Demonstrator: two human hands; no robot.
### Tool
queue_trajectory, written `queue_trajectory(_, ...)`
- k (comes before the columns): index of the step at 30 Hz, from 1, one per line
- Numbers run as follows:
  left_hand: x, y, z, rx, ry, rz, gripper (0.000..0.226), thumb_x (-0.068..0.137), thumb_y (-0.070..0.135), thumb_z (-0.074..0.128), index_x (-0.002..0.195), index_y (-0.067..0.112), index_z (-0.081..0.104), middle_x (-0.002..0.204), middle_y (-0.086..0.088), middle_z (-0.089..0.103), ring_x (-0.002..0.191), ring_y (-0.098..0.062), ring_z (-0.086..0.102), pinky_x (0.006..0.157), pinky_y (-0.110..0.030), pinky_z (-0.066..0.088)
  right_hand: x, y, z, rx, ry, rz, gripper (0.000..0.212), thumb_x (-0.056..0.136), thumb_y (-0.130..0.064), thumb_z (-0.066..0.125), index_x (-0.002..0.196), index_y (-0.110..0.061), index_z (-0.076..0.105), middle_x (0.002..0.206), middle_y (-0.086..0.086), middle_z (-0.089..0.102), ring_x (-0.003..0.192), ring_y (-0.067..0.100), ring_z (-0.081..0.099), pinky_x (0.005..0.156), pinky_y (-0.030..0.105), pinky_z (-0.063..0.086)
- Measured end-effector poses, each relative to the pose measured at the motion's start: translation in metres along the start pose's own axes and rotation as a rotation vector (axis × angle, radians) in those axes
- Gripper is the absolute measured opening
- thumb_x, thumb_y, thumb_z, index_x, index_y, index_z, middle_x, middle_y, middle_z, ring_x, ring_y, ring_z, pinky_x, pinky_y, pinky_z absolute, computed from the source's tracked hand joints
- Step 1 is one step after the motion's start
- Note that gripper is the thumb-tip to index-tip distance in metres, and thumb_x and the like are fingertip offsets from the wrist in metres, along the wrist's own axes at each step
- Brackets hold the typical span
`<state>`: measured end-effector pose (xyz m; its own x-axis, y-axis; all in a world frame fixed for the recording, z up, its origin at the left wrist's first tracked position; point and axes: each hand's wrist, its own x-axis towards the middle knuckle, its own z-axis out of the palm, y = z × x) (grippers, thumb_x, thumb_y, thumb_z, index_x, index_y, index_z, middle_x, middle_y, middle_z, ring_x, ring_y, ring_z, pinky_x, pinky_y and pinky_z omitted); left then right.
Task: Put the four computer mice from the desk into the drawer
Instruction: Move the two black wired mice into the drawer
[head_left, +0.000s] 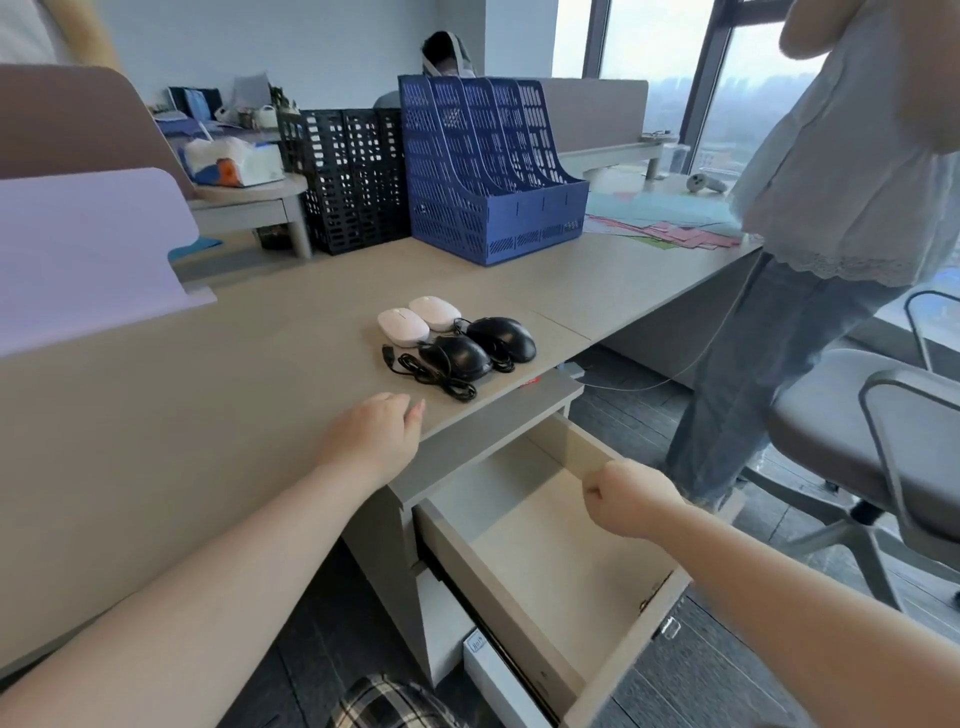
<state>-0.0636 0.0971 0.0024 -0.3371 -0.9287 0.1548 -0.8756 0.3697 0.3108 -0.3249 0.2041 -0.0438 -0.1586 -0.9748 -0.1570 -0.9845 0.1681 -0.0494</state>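
Observation:
Four computer mice lie grouped on the grey desk (234, 389) near its front edge. Two are white, the left one (402, 326) and the right one (435, 312). In front of them sit two black wired mice, a nearer one (457, 356) and a right one (503, 336), with coiled black cables (436, 376). Below the desk edge the drawer (623, 660) stands pulled out, and nothing shows inside it. My left hand (374, 436) rests on the desk edge just short of the mice, holding nothing. My right hand (623, 496) is a closed fist at the drawer's right wall.
A blue file rack (488, 166) and a black one (353, 176) stand at the back of the desk. A lilac divider (88, 249) is at the left. A person (831, 208) stands at the right beside an office chair (883, 467). Coloured papers (675, 228) lie beyond.

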Motion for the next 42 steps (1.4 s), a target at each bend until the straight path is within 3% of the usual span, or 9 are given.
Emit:
queue_trajectory(4, 0.015, 0.003, -0.013, -0.032, 0.048, -0.092, 0.038, 0.097, 0.036, 0.04, 0.107, 0.005, 0.059, 0.117, -0.014, 0.061, 0.107, -0.035, 0.057, 0.085, -0.04, 0.047, 0.027, -0.025, -0.034, 0.093, 0.082, -0.001, 0.023, 0.084, -0.014, 0.036, 0.062, -0.018, 0.043, 0.062, -0.007, 0.041, 0.072, 0.024, 0.048, 0.06, 0.025, 0.038)
queue_trajectory(7, 0.024, 0.005, -0.011, -0.106, 0.071, -0.119, 0.046, 0.093, 0.043, 0.047, 0.124, 0.009, 0.053, 0.131, -0.011, 0.055, 0.12, -0.032, 0.052, 0.094, -0.039, 0.045, 0.048, -0.041, -0.051, 0.127, 0.152, -0.04, 0.021, 0.083, -0.013, 0.038, 0.065, -0.016, 0.048, 0.07, -0.001, 0.054, 0.074, 0.026, 0.053, 0.054, 0.024, 0.034)
queue_trajectory(10, 0.037, 0.012, -0.005, -0.15, 0.089, -0.103, 0.055, 0.081, 0.055, 0.058, 0.12, 0.016, 0.052, 0.128, -0.008, 0.055, 0.119, -0.03, 0.05, 0.093, -0.038, 0.045, 0.068, -0.053, -0.066, 0.243, 0.315, -0.046, 0.025, 0.084, -0.015, 0.041, 0.089, -0.017, 0.065, 0.092, 0.003, 0.066, 0.092, 0.029, 0.061, 0.063, 0.028, 0.041)
queue_trajectory(13, 0.056, 0.022, -0.002, -0.135, -0.002, -0.14, 0.083, 0.066, 0.07, 0.061, 0.134, 0.028, 0.038, 0.143, -0.005, 0.04, 0.129, -0.032, 0.04, 0.102, -0.042, 0.041, 0.09, -0.064, -0.082, 0.378, 0.442, -0.05, 0.038, 0.085, -0.018, 0.045, 0.121, -0.021, 0.057, 0.116, 0.005, 0.06, 0.116, 0.028, 0.05, 0.083, 0.035, 0.045)
queue_trajectory(16, 0.079, 0.033, -0.001, -0.058, -0.105, -0.164, 0.104, 0.059, 0.082, 0.056, 0.145, 0.043, 0.013, 0.158, -0.003, 0.013, 0.136, -0.036, 0.029, 0.108, -0.043, 0.033, 0.119, -0.07, -0.094, 0.465, 0.381, -0.013, 0.055, 0.084, -0.023, 0.052, 0.138, -0.026, 0.039, 0.136, 0.009, 0.047, 0.13, 0.032, 0.036, 0.101, 0.044, 0.04)
queue_trajectory(19, 0.099, 0.042, 0.0, 0.023, -0.189, -0.186, 0.1, 0.065, 0.081, 0.051, 0.145, 0.048, 0.002, 0.161, -0.007, -0.002, 0.142, -0.04, 0.021, 0.116, -0.044, 0.026, 0.148, -0.071, -0.1, 0.536, 0.23, 0.012, 0.072, 0.081, -0.026, 0.059, 0.145, -0.031, 0.026, 0.147, 0.008, 0.039, 0.136, 0.033, 0.033, 0.105, 0.048, 0.039)
queue_trajectory(26, 0.126, 0.052, -0.007, 0.075, -0.285, -0.14, 0.063, 0.061, 0.07, 0.048, 0.116, 0.04, 0.047, 0.133, -0.004, 0.049, 0.115, -0.032, 0.054, 0.087, -0.038, 0.047, 0.182, -0.069, -0.096, 0.545, 0.21, 0.016, 0.063, 0.076, -0.031, 0.058, 0.136, -0.029, 0.041, 0.132, 0.012, 0.051, 0.12, 0.034, 0.049, 0.092, 0.041, 0.049)
queue_trajectory(29, 0.121, 0.048, -0.007, 0.091, -0.273, -0.146, 0.063, 0.059, 0.072, 0.058, 0.107, 0.033, 0.049, 0.119, -0.003, 0.053, 0.104, -0.029, 0.056, 0.074, -0.031, 0.044, 0.18, -0.063, -0.088, 0.541, 0.263, 0.045, 0.061, 0.079, -0.031, 0.058, 0.138, -0.027, 0.043, 0.13, 0.014, 0.052, 0.12, 0.036, 0.048, 0.091, 0.039, 0.048)
queue_trajectory(42, 0.067, 0.091, -0.005, 0.05, -0.103, -0.135, 0.045, 0.067, 0.041, 0.072, 0.105, 0.024, 0.053, 0.109, -0.006, 0.055, 0.09, -0.025, 0.05, 0.07, -0.029, 0.038, 0.109, -0.037, -0.083, 0.72, 0.296, 0.081, 0.054, 0.074, -0.028, 0.063, 0.127, -0.024, 0.053, 0.114, 0.008, 0.068, 0.105, 0.03, 0.061, 0.087, 0.039, 0.053)
